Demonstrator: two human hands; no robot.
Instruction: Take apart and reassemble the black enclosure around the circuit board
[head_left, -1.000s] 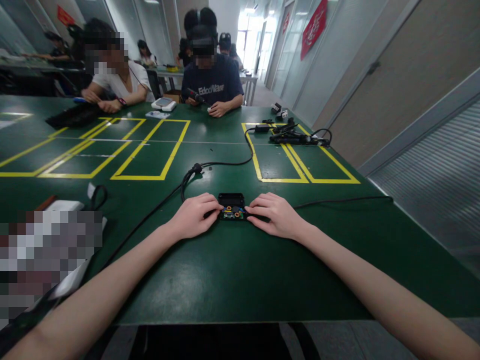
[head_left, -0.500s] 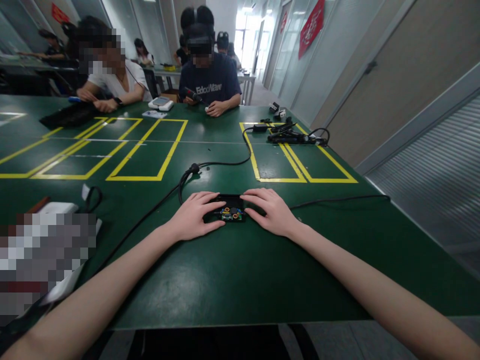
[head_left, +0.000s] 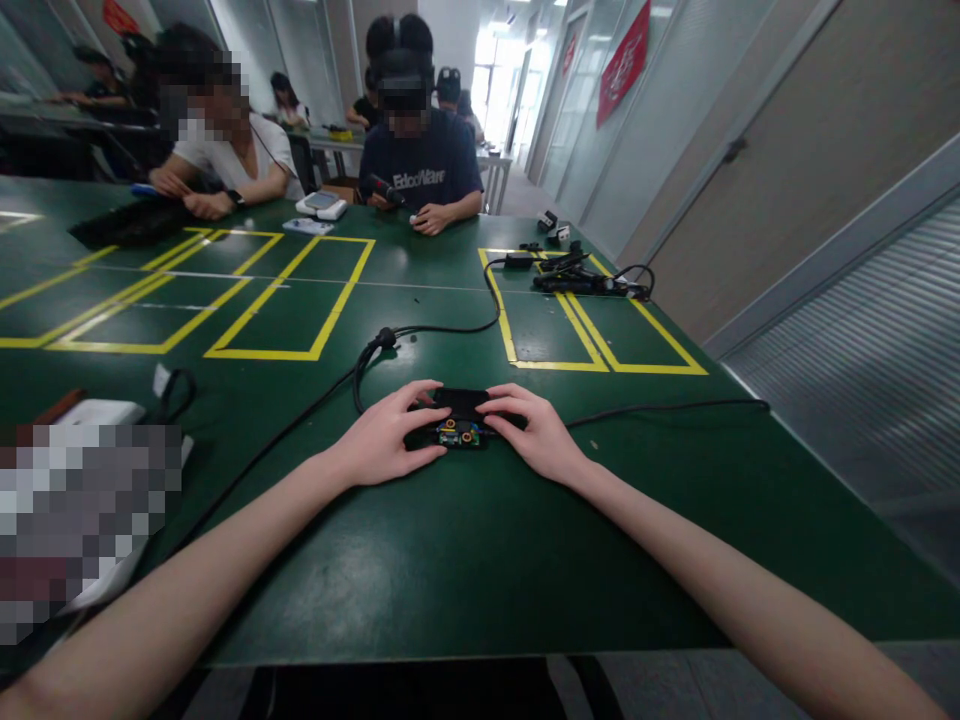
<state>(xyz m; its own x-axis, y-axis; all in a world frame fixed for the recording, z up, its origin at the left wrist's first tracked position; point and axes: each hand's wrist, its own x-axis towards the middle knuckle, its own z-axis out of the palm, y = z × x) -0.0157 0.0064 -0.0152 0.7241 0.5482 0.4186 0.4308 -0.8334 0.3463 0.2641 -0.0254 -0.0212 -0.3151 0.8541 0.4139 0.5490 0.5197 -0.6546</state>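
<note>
A small open black case (head_left: 463,404) with a circuit board (head_left: 458,434) inside lies on the green table (head_left: 450,560), a black cable running out of each side. My left hand (head_left: 386,440) grips its left end, fingers reaching over the top edge and thumb at the near edge. From the other side my right hand (head_left: 536,433) grips the right end with its fingers curled onto the case. Orange and blue parts show on the board between my thumbs.
One black cable (head_left: 420,332) runs back to adapters and cords (head_left: 577,278) at the far right; another (head_left: 675,406) trails right. Yellow tape boxes (head_left: 292,300) mark the table. Two people sit across it with small devices (head_left: 322,206). White items (head_left: 97,412) lie at the left edge.
Both hands have closed in over the case, fingers now reaching further across its top. The view has shifted slightly; the case stays in the same spot.
</note>
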